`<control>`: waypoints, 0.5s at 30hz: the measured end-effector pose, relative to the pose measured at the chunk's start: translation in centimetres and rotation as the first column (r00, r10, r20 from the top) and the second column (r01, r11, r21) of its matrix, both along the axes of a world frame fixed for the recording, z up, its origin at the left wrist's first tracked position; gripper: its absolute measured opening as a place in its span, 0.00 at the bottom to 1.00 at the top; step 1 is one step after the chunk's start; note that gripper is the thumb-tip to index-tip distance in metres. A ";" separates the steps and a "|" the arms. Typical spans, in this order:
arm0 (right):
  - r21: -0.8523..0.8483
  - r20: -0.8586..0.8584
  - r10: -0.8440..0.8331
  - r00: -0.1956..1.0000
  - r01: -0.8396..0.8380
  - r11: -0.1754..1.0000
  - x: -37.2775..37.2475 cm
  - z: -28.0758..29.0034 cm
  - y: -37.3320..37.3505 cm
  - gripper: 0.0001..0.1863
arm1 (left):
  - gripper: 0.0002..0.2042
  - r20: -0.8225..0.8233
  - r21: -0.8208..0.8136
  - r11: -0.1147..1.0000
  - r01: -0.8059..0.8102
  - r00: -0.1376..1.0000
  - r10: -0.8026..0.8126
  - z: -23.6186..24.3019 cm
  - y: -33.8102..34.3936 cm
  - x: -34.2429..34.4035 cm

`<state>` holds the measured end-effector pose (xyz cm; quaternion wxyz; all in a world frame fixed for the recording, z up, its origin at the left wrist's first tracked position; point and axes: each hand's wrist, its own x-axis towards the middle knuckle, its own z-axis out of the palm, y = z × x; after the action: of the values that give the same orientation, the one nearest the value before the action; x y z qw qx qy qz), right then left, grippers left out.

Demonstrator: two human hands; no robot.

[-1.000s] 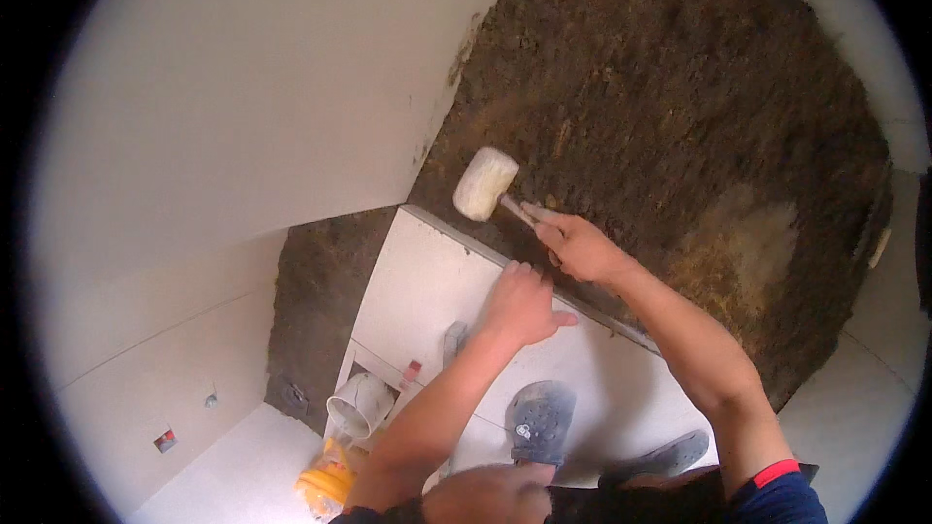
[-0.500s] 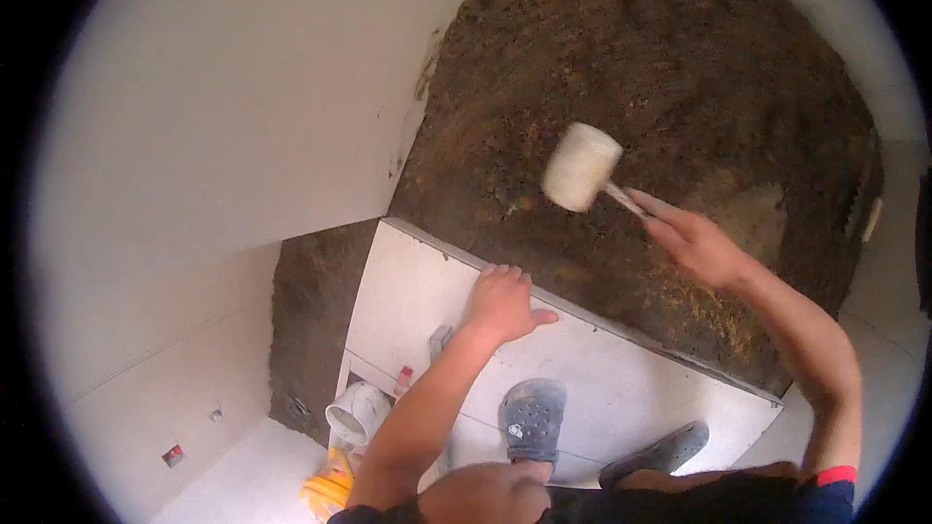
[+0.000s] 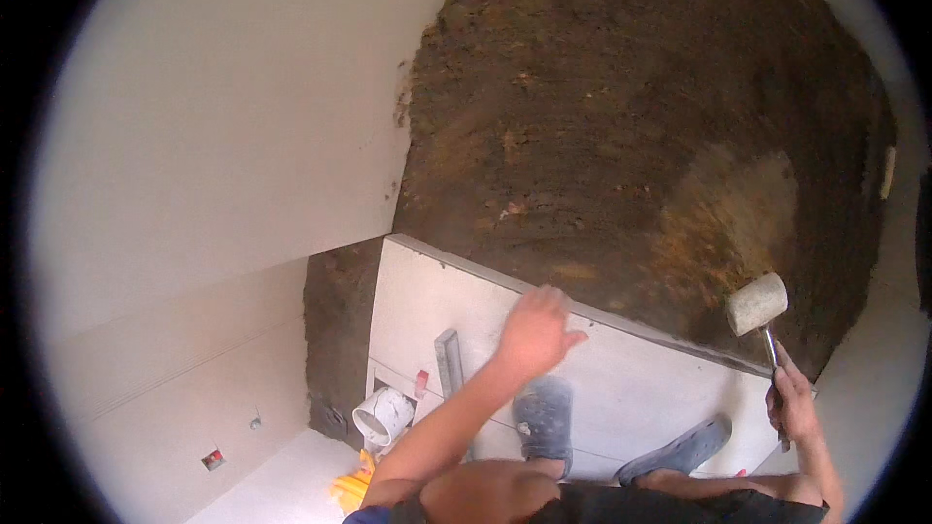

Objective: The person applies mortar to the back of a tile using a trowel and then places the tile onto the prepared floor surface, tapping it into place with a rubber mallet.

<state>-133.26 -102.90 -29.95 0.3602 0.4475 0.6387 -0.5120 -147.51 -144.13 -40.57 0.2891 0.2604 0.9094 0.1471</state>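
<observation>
My right hand is closed round the handle of a mallet. Its pale, cylindrical head is raised over the right end of the tile's far edge. Near the middle of that edge is my left hand, slightly blurred, with its thumb held apart from the fingers. It is at the rim of a large white tile; whether the fingertips press on it I cannot tell. Beyond the tile spreads rough, dark brown mortar bed.
My feet in grey clogs stand on the white tiles. To the left are a grey metal bar, a white bucket-like container, a small red piece and something yellow. Pale walls flank the floor.
My right hand has carried the mallet from over the middle of the mortar bed down and right to the tile's right end. The left hand has shifted slightly right along the edge.
</observation>
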 end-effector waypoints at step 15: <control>0.495 -0.095 -0.473 0.876 0.453 0.741 28.0 -5.9 1.4 0.17 | 0.06 0.137 0.224 0.925 0.306 0.930 -0.341 -1.4 6.3 5.5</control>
<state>-105.23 -101.54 -35.80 0.1044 0.6792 0.6114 -0.3925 -142.02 -137.82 -41.93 0.3601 0.4210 0.8057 0.2096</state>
